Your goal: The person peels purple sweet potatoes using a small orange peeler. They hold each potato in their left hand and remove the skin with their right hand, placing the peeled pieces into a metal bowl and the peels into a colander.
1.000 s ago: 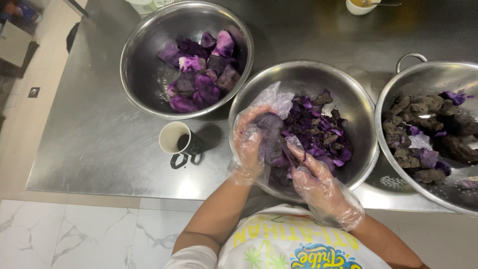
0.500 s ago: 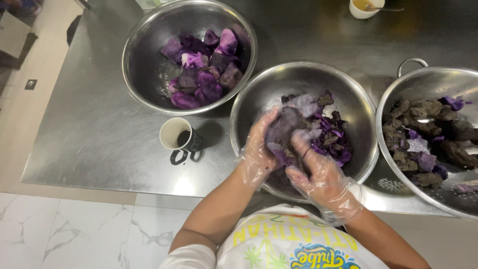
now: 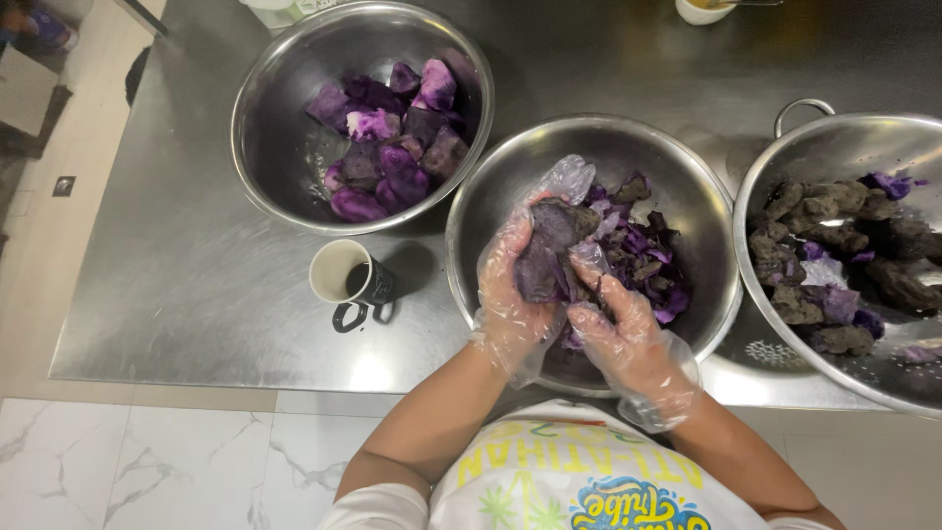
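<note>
Fingers [image 3: 510, 265] of the gloved left hand [image 3: 515, 294] are clamped around a purple yam [image 3: 549, 245], now lifted over the middle bowl [image 3: 491, 196], where a second ago both hands dug among peelings [image 3: 648, 260]. Right hand [image 3: 628, 339] pinches its skin, so peeling looks underway; peeled chunks [image 3: 392, 147] fill the far-left bowl on the steel surface [image 3: 196, 285].

We found bare counter [image 3: 186, 285] along its left edge, while the mug [image 3: 345, 275] near the front edge, the three steel bowls [image 3: 265, 147] and our own hands [image 3: 510, 285] crowded the rest.
</note>
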